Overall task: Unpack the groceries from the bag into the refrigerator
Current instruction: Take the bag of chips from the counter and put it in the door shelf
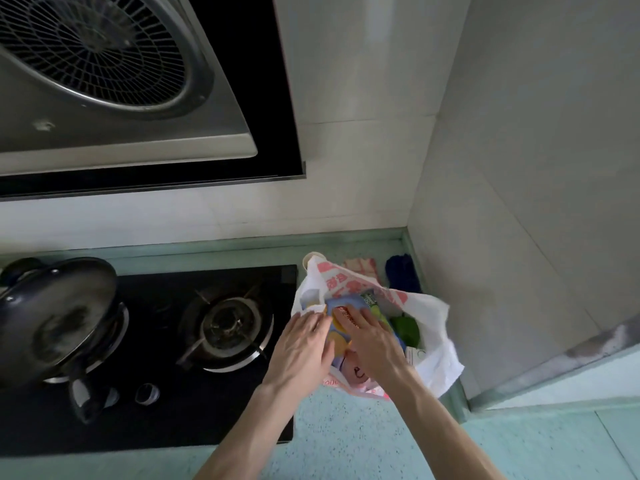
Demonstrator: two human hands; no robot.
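Bag [429, 327]: white plastic, red-pink printed characters. Packet [341, 308] inside: blue with yellow and orange print. Second packet [375, 308]: light green. Third item [405, 329]: darker green. Counter [346, 441]: pale mint, fine speckle. Hob [166, 403]: black. Cloth [401, 273] in corner: dark blue.

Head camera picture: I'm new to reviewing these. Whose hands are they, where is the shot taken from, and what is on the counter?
There is no machine here. A person wears a wide-angle camera on the head, looking down at their own two bare hands. The left hand and right hand both reach into an open white plastic bag standing on the pale green counter. They rest on a blue and yellow packet; whether either has gripped it is unclear. A green item also lies in the bag. Left of the bag is a black gas stove with a lidded pan on its far burner; an extractor hood hangs above. The refrigerator is not in view.
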